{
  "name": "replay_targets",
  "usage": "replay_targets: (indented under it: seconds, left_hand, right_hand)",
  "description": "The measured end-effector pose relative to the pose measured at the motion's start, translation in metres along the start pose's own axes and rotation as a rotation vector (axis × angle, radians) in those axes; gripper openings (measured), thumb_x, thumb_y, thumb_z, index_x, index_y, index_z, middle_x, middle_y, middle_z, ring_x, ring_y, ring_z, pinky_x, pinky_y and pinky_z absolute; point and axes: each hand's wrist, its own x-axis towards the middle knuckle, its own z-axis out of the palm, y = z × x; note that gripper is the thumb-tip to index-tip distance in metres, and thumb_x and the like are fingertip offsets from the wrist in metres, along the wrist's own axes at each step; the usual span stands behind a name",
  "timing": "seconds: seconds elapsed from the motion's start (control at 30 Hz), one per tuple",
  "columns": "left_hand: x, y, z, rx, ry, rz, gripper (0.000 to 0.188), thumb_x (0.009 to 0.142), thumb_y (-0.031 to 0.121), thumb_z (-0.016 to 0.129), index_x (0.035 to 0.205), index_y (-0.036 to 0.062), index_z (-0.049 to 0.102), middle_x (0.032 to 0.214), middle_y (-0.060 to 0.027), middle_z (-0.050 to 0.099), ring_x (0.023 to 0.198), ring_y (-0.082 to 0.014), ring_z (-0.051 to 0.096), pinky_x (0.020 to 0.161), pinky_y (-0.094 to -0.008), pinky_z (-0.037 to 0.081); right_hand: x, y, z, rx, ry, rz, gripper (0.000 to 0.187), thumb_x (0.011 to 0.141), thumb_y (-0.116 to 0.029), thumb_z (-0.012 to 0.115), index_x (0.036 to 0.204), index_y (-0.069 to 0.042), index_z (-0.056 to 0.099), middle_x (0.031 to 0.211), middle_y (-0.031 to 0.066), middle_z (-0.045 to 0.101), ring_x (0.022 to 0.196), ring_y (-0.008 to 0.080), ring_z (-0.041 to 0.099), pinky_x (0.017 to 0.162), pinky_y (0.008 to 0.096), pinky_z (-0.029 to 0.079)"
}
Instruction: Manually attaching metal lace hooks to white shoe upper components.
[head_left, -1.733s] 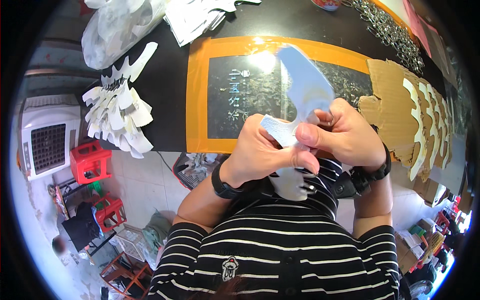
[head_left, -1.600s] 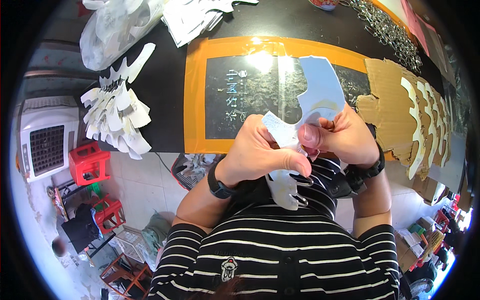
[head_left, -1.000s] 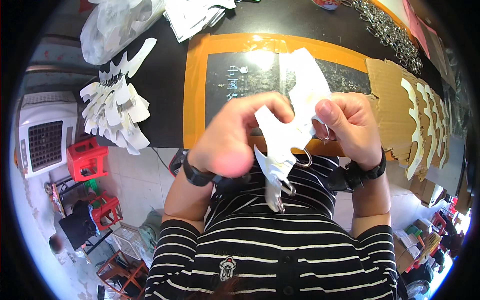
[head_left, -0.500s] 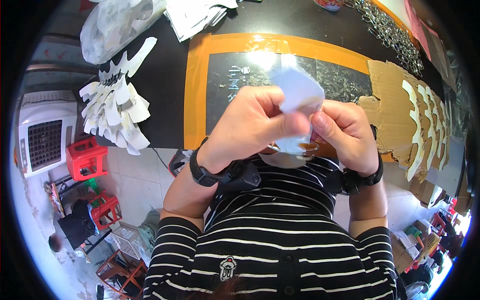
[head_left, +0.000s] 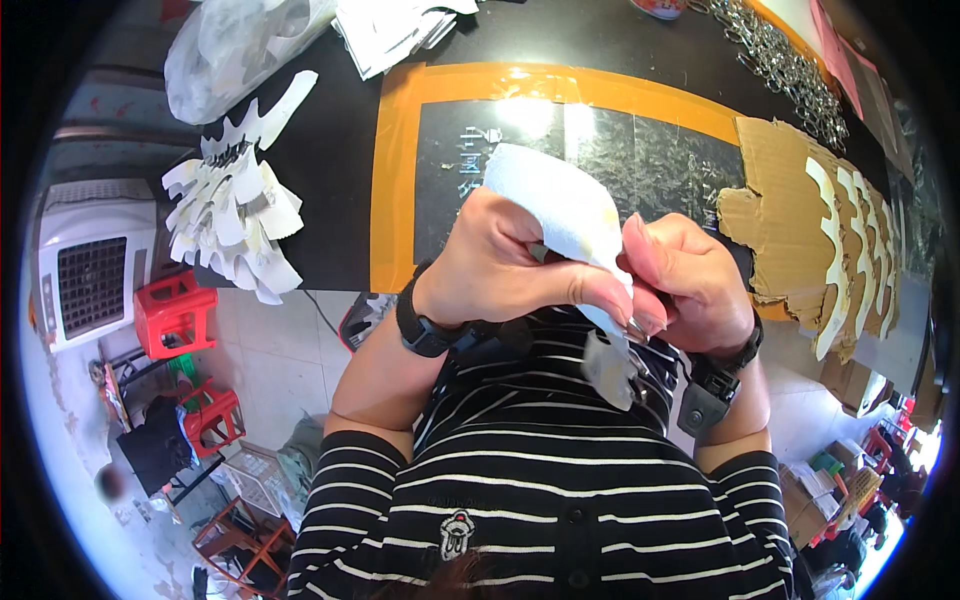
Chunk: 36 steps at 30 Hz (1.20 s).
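In front of my chest I hold a curved, pale white strip of bendable material (head_left: 560, 195). My left hand (head_left: 510, 265) grips its middle, the thumb pressed on the near edge. The fingers of my right hand (head_left: 690, 280) are bent close against the strip's right edge; whether they hold the strip or a small metal part is hidden. Small shiny metal pieces (head_left: 637, 330) show just below both thumbs. The strip's lower end (head_left: 605, 370) hangs toward my striped shirt, with more metal along its side.
A pile of similar white cut pieces (head_left: 235, 215) lies at the table's left. Several curved strips (head_left: 830, 260) rest on torn cardboard (head_left: 765, 200) at right. Metal clasps (head_left: 790, 70) are heaped at the far right. A plastic bag (head_left: 240, 50) and white sheets (head_left: 390, 35) lie at the back.
The strip has turned and tilted, so its broad face now shows and its lower end hangs nearer my body. My right hand has moved slightly down, and its wrist has rotated.
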Motion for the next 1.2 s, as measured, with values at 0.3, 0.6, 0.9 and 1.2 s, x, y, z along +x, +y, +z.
replay_targets:
  seconds: [0.3,0.6,0.9,1.2]
  left_hand:
    - [0.009,0.018,0.002,-0.012,-0.049,-0.272,0.053,0.082,0.055,0.07,0.073,0.0045,0.055,0.072,-0.0054,0.055,0.065,-0.0108,0.048,0.059,-0.0255,0.036]
    - [0.005,0.0,0.005,-0.535,0.093,-0.439,0.018,0.093,0.026,0.068,0.09,0.0087,0.064,0.075,0.0037,0.062,0.06,0.0001,0.053,0.044,-0.0147,0.034]
    - [0.002,-0.004,0.017,-0.412,0.207,-0.424,0.028,0.094,0.034,0.066,0.091,0.0067,0.063,0.074,0.0031,0.06,0.059,-0.0018,0.053,0.05,-0.0154,0.037]
    - [0.002,0.004,0.0,-0.146,0.015,-0.234,0.043,0.082,0.041,0.077,0.096,0.0029,0.062,0.083,-0.0016,0.062,0.072,-0.0064,0.057,0.062,-0.0198,0.045]
  right_hand:
    - [-0.005,-0.016,0.015,-1.002,0.192,-0.274,0.029,0.095,-0.024,0.063,0.074,-0.003,0.065,0.06,0.008,0.059,0.051,0.0182,0.055,0.05,0.0315,0.043]
    - [0.0,-0.01,0.009,-1.275,0.148,-0.515,0.019,0.089,-0.017,0.067,0.08,-0.003,0.06,0.066,0.0133,0.053,0.059,0.0327,0.055,0.053,0.0378,0.043]
    - [-0.005,-0.006,0.007,-1.255,0.276,-0.506,0.024,0.095,-0.021,0.062,0.08,-0.003,0.062,0.065,0.011,0.056,0.057,0.0282,0.057,0.054,0.0351,0.044]
    - [-0.012,-0.021,0.01,-0.591,0.214,-0.117,0.042,0.102,-0.028,0.053,0.073,0.0,0.063,0.062,0.0018,0.059,0.058,0.0076,0.05,0.054,0.0243,0.038]
